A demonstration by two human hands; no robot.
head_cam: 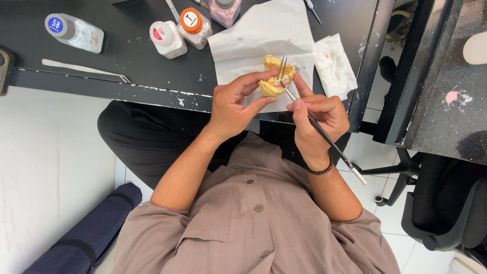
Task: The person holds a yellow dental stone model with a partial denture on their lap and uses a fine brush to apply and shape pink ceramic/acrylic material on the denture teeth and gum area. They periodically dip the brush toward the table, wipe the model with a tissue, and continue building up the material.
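Lying on the black, paint-chipped worktop (152, 66): one sheet of white paper towel (264, 35) spread under the hands, and one crumpled white tissue with faint pink stains (332, 63) sitting just beside it toward the worktop's right edge. Four small plastic bottles are standing or lying at the far side: one clear bottle with a blue-marked cap (75, 32) lying on its side, one white bottle with a red-and-white cap (167, 39), one bottle with an orange cap (194, 26) touching it, and one pinkish bottle (224, 10) partly cut off by the frame. One long metal spatula-like instrument (83, 69) is resting near the front edge at left. Nothing is blocking the view of the work. The yellow plaster dental model (274, 81), irregular and lumpy with pale tooth shapes on top, is being held just above the paper towel, near the worktop's front edge. The left hand (233, 106) is closing its grip around the model from the side. The right hand (319, 119) is pinching one thin black-handled brush with a metal ferrule (317, 129), its tip touching the model's tooth area. A pair of thin metal tweezers (282, 68) is rising from the model; which fingers are holding it cannot be told.
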